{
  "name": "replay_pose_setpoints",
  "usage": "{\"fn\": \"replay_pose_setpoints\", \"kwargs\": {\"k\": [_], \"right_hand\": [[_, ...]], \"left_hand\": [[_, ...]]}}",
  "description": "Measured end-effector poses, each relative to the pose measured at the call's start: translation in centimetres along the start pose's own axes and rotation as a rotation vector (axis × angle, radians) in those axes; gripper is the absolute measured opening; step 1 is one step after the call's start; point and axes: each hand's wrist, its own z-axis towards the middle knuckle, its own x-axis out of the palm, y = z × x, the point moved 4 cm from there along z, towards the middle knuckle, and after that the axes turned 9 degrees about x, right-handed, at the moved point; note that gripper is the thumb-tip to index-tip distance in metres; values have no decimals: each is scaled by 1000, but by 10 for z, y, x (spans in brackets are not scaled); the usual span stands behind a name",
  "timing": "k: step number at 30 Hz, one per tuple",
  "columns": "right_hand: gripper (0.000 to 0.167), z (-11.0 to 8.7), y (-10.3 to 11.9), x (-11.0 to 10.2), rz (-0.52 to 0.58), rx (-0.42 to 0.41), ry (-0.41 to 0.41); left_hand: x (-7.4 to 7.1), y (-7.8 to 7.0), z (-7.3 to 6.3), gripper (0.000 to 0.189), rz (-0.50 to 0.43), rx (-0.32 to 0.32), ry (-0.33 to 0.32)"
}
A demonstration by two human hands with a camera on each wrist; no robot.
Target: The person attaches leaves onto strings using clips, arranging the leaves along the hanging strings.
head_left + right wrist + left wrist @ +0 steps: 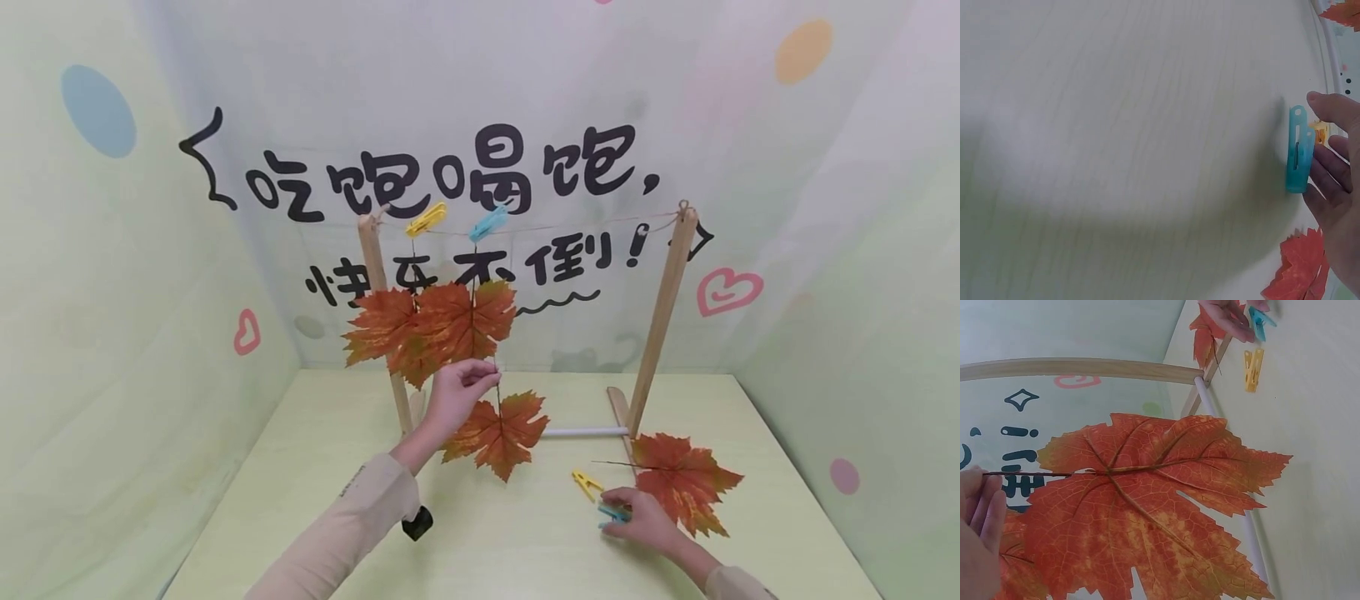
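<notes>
The left hand pinched the thin stem of an orange leaf between thumb and fingertips, so the leaf hung in front of the left half of the wooden rack. Low before the rack's right post, the right hand curved loosely about a blue clip. Its thumb stood apart from the clip, so no firm grip showed; whether every fingertip touched it, I couldn't tell. A loose yellow clip lay just beyond those fingers, and a spare leaf lay by the foot of the rack's right post. On the rack's string, toward its left post, a hung yellow clip and a hung blue clip each held a leaf by its stem, the two leaves overlapping.

For good handling, the stem probably called for a light pinch that left its tip free. The blue clip was best taken by its squeezing ends, mouth facing outward, with the yellow clip left undisturbed. A slack string likely deserved gentle treatment, since a tug could swing the hung leaves.
</notes>
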Motion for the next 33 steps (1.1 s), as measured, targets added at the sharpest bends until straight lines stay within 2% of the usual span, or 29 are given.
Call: {"fn": "replay_pose_setpoints", "kwargs": {"k": [6,11,18,23,33], "right_hand": [[39,1,1,5,-57,-44,-30],[32,5,-1,9,-98,-77,-65],[27,7,1,8,-65,-53,-50],[27,8,5,-3,-15,-57,-42],[29,9,28,-45,2,-103,-108]], "left_hand": [[-4,1,-1,13,31,3,1],[-4,1,-1,13,13,-11,4],[-4,-32,-5,12,28,-7,3],[-1,-34,-4,11,34,5,15],[3,-40,4,12,29,23,10]]}}
